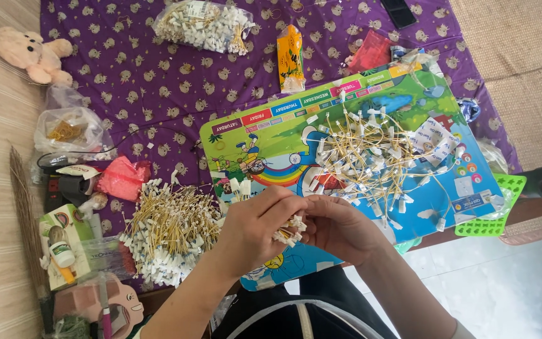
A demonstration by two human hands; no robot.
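My left hand (255, 226) and my right hand (340, 227) meet over the near edge of a colourful picture board (265, 135). Between them they hold a small bundle of yellow strings with white tags (290, 230). A loose tangle of the same tagged strings (368, 157) lies on the board just beyond my right hand. A bigger, neater heap of tagged strings (167, 229) rests on the purple patterned cloth (139, 69) to the left of my left hand.
A clear bag of tagged strings (205, 25) and an orange packet (290, 56) lie at the far side. A plush toy (32, 53), a pink bag (122, 177), small boxes (64, 242), a green tray (494, 223) and a phone (399, 12) surround the board.
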